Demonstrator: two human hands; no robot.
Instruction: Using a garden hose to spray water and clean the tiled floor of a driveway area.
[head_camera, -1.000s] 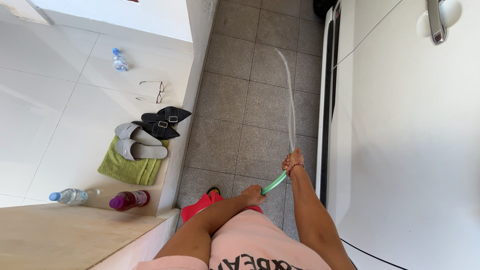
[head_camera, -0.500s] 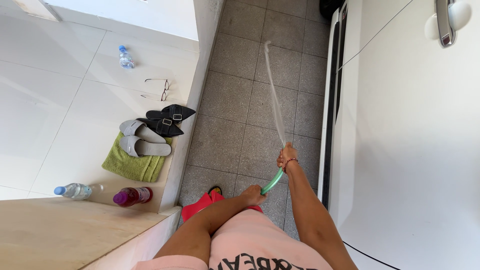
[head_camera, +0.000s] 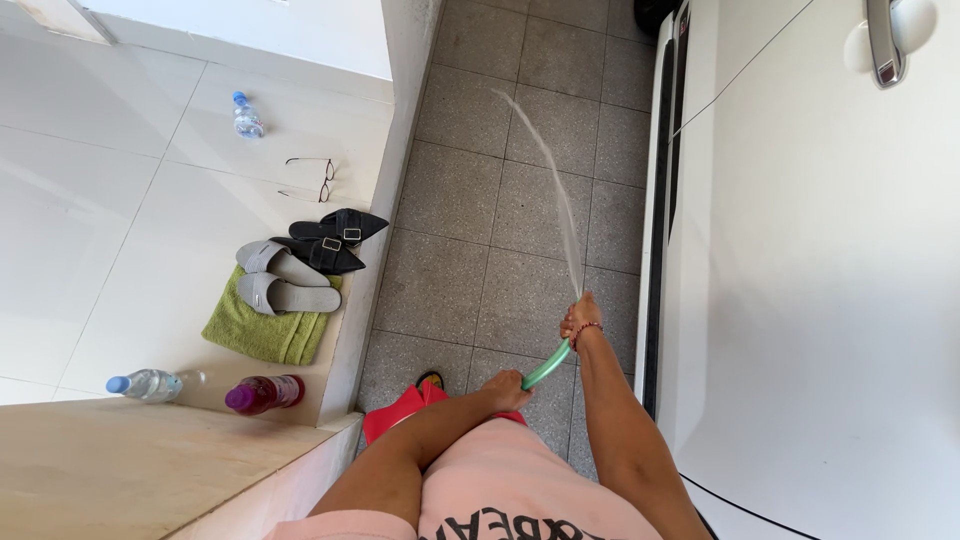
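A green hose (head_camera: 547, 365) runs between both my hands. My right hand (head_camera: 580, 318) grips its end, and a thin jet of water (head_camera: 548, 170) arcs forward and left from it over the grey tiled floor (head_camera: 460, 190). My left hand (head_camera: 506, 382) holds the hose lower down, close to my body. A white car (head_camera: 820, 300) stands right beside my right arm, its door handle (head_camera: 882, 42) at the top right.
A raised white tiled step (head_camera: 120, 200) on the left carries grey slippers (head_camera: 282, 282) on a green towel (head_camera: 258, 332), black shoes (head_camera: 338, 240), glasses (head_camera: 308, 178), two clear bottles (head_camera: 146, 384) (head_camera: 243, 116) and a purple-capped bottle (head_camera: 262, 393). A red sandal (head_camera: 400, 405) shows below.
The water jet has swung from pointing straight ahead near the car to arcing further left. My right hand has shifted slightly; my left hand stays put.
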